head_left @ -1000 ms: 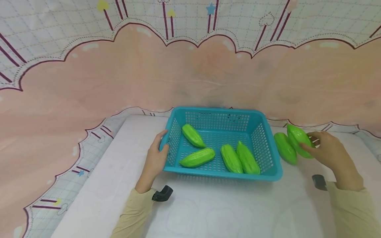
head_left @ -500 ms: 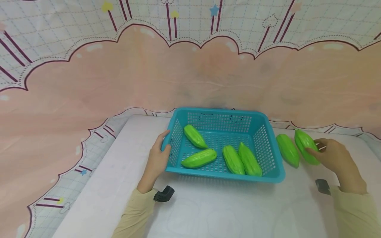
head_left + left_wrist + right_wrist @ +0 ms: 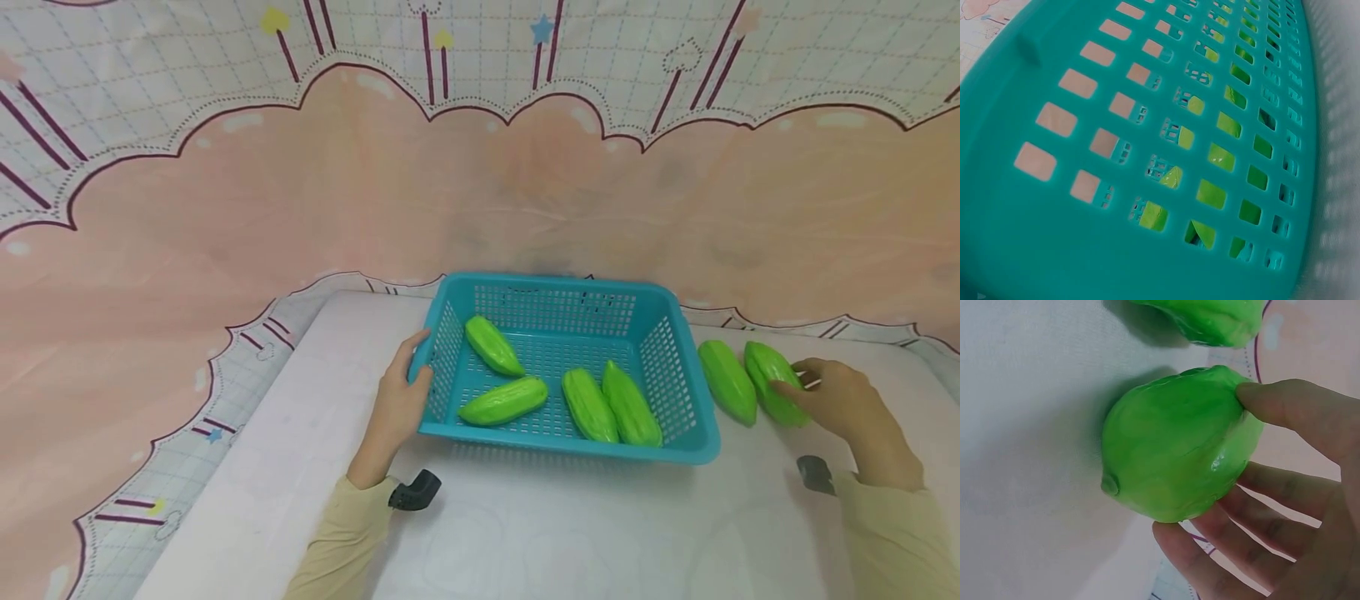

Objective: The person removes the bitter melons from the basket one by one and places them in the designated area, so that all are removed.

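My left hand (image 3: 396, 400) grips the left rim of a blue-green plastic basket (image 3: 510, 437), whose perforated wall (image 3: 1072, 231) fills the left wrist view. Right of the basket, my right hand (image 3: 847, 404) holds a glossy green bitter melon (image 3: 772, 385) down at the table. In the right wrist view the thumb is on one side of this melon (image 3: 1172, 450) and fingertips touch the other. A second bitter melon (image 3: 727, 382) lies between it and the basket, slightly apart from the held one. Several bitter melons (image 3: 504, 402) lie inside the basket.
The white tabletop (image 3: 570, 533) stretches in front of the basket. A patterned cloth (image 3: 375, 183) in peach and white hangs behind and lies along the left. Dark wrist-worn devices, such as the one at the left wrist (image 3: 415, 490), sit by both sleeves.
My right hand has lowered the bitter melon and shifted it right, from overlapping the other loose melon to beside it on the table. The left hand keeps its grip on the basket.
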`<state>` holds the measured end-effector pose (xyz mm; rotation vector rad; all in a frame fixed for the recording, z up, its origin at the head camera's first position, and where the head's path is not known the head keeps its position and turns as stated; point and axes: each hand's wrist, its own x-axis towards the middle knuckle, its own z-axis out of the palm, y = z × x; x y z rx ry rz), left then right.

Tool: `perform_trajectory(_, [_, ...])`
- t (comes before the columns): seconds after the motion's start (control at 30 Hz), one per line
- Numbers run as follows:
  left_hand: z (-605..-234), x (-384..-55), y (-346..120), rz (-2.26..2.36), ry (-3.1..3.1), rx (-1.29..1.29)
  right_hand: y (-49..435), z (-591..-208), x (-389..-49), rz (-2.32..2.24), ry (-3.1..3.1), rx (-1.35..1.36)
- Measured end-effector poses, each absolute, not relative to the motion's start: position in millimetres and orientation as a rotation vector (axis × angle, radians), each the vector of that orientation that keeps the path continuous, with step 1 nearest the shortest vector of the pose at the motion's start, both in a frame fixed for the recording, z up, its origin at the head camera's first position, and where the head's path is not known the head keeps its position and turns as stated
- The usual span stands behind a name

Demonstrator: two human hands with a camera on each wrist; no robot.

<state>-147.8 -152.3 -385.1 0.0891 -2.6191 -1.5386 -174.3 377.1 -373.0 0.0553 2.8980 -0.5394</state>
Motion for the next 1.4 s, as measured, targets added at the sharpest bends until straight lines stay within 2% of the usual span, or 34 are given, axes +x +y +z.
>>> perform_trajectory(0.8, [-385,-148,-152,-1.533,-2.623,0.083,375,-373,-176,-0.544,2.845,0.029])
perform_trajectory(1.4, [-384,-148,-152,-1.532,-2.639,0.099,364,-366,-177,-0.591,2.964,-0.097])
